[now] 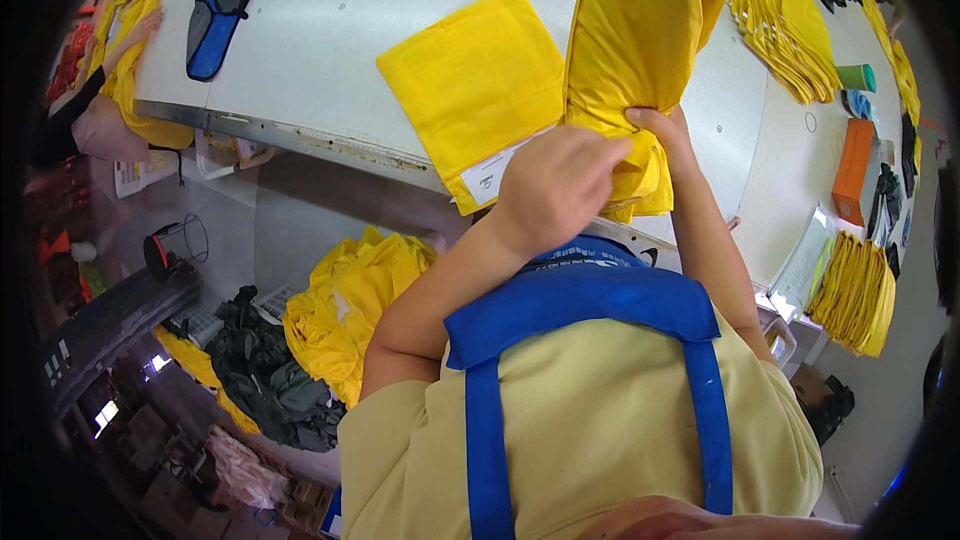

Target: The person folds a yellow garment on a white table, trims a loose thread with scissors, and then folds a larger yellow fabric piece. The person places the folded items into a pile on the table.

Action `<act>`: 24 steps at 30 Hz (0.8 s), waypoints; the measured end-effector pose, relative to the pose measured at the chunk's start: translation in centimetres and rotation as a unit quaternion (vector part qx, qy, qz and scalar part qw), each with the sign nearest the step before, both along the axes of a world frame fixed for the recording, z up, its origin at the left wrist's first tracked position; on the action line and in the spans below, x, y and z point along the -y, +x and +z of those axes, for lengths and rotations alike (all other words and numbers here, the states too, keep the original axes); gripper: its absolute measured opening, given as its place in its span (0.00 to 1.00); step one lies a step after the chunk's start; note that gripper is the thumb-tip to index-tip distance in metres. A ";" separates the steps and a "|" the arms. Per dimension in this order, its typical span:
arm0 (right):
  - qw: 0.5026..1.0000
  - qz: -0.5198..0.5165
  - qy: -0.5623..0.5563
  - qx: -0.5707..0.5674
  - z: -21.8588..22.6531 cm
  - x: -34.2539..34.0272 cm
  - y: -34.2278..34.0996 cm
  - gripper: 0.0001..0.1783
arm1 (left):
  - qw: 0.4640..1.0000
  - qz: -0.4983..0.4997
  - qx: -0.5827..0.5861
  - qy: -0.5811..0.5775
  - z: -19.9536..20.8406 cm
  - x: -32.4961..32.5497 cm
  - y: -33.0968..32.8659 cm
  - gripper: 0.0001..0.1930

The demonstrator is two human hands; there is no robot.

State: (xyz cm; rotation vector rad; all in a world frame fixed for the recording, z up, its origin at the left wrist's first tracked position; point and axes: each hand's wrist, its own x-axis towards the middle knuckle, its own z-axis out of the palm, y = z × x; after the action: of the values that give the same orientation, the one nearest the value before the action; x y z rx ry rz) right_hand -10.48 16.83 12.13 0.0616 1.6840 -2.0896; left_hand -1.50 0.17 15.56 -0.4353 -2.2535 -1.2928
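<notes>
A long bundle of shiny yellow cloth (632, 40) lies gathered on the white table, reaching from in front of me toward the far edge. My right hand (660, 130) grips its near part from the right, thumb on top. Closed at the left side of the gathered part is my left hand (565, 180), its fingers curled against the cloth and slightly blurred; the fingertips are hidden. Just left of the bundle rests a flat, folded yellow cloth packet (478, 75). A white printed label (490, 172) shows at its lower edge, partly behind my left hand.
A blue-grey pouch (213, 30) lies far left. Stacked yellow pieces (780, 25), a green roll (856, 78) and an orange box (852, 170) are on the right. Below the table's left edge sit heaps of yellow (350, 305) and dark green cloth (265, 370). Another person's arm (125, 45) touches yellow cloth far left.
</notes>
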 end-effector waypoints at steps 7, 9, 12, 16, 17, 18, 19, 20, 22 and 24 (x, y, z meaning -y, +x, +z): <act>0.995 -0.024 -0.051 0.087 -3.0 -3.8 -2.7 0.34 | 0.972 0.022 0.124 0.200 -6.1 2.7 3.8 0.06; 0.998 -0.029 0.000 0.049 -0.1 -3.8 -2.0 0.36 | 0.971 0.193 0.122 -0.069 -9.1 4.8 2.9 0.16; 0.994 0.031 0.106 -0.027 1.1 -3.0 -1.0 0.37 | 0.911 0.232 0.220 -0.260 -15.0 5.4 4.3 0.21; 0.854 0.215 0.435 -0.187 -1.2 -1.3 0.9 0.40 | 0.918 0.079 0.241 -0.303 -17.2 7.9 4.0 0.19; 0.832 0.255 0.452 -0.197 -1.9 -1.0 1.4 0.40 | 0.939 0.065 0.251 -0.226 -17.6 8.4 4.0 0.18; 0.807 0.295 0.468 -0.208 -2.7 -0.9 1.9 0.40 | 0.953 0.050 0.259 -0.148 -17.9 8.8 4.0 0.18; 0.785 0.333 0.469 -0.229 -2.8 -1.0 2.3 0.39 | 0.961 0.035 0.266 -0.068 -18.2 9.2 3.9 0.18; 0.765 0.360 0.474 -0.247 -2.8 -1.3 2.6 0.39 | 0.953 0.027 0.300 -0.016 -18.1 9.4 3.8 0.17; 0.721 0.412 0.481 -0.283 -2.3 -1.8 3.0 0.39 | 0.956 0.030 0.225 -0.183 -17.9 10.4 3.4 0.16; 0.702 0.471 0.455 -0.280 -1.0 -2.3 2.1 0.36 | 0.931 0.032 0.210 -0.296 -15.9 10.4 2.8 0.14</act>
State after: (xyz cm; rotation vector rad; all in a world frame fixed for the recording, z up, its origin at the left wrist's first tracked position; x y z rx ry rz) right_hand -8.35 19.15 11.09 -0.9951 2.2120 -0.4013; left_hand 1.30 -10.22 -0.34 -0.2997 -2.9945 -0.6879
